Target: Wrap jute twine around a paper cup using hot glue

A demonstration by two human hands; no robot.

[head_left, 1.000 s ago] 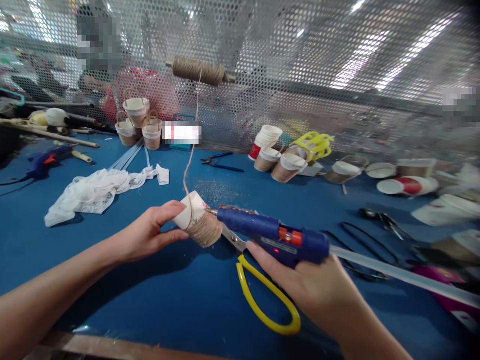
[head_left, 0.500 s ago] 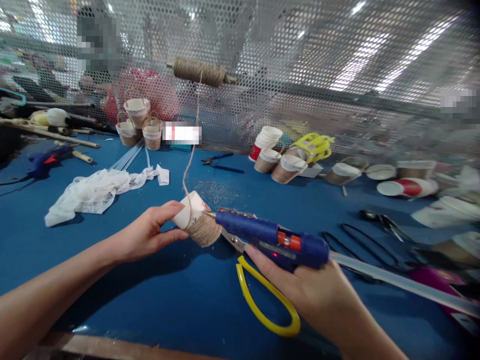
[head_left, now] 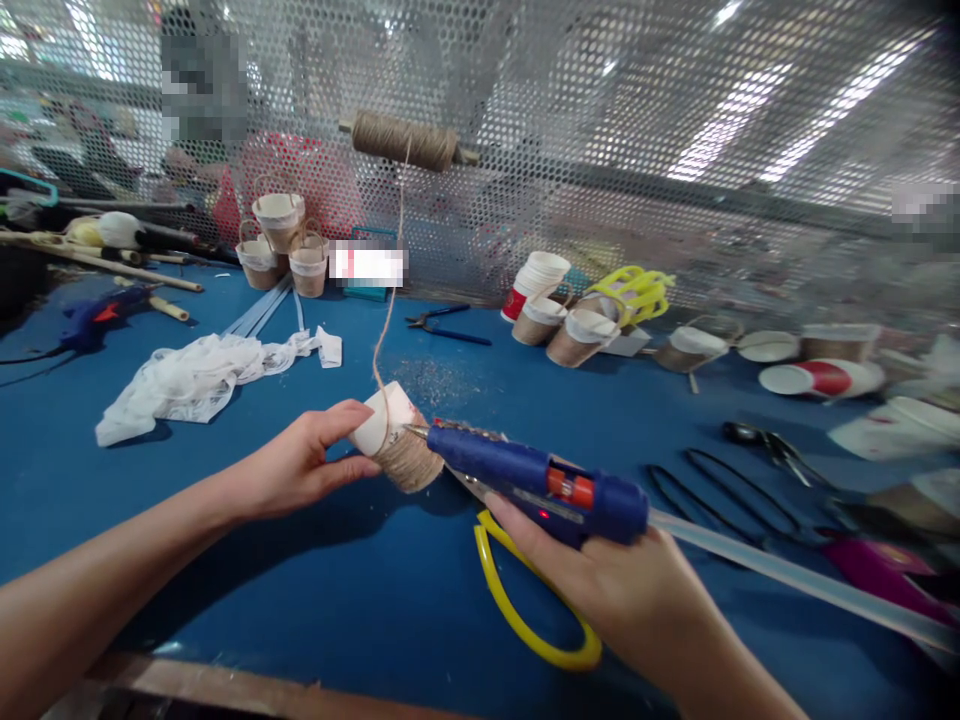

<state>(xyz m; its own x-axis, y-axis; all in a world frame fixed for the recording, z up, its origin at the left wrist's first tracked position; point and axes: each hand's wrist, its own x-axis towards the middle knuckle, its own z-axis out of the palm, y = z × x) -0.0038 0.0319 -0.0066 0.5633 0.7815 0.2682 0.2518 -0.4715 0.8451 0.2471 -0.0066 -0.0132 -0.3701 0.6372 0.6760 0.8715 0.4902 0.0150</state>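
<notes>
My left hand point(head_left: 315, 455) pinches a small white paper cup point(head_left: 381, 418), tilted, its lower part wound with brown twine point(head_left: 411, 462). The strand runs up from the cup to a twine spool point(head_left: 405, 140) on the mesh wall. In my right hand point(head_left: 622, 590) is a blue hot glue gun point(head_left: 517, 470), with a long clear glue stick point(head_left: 795, 575) sticking out behind. Its nozzle meets the cup just above the wound twine. Yellow-handled scissors point(head_left: 487, 590) lie beneath the gun, partly hidden by it and by my right hand.
Twine-wrapped cups with handles point(head_left: 307, 265) stand at the back left, near crumpled white lace point(head_left: 202, 385). Blue-handled pliers point(head_left: 450, 333) lie mid-table. More cups point(head_left: 581, 340) and a yellow basket point(head_left: 634, 295) are at the back right. Another glue gun point(head_left: 105, 320) rests far left.
The nozzle has shifted slightly left along the cup, and the gun has come a little left with it. The whole view has moved slightly; both grips are unchanged.
</notes>
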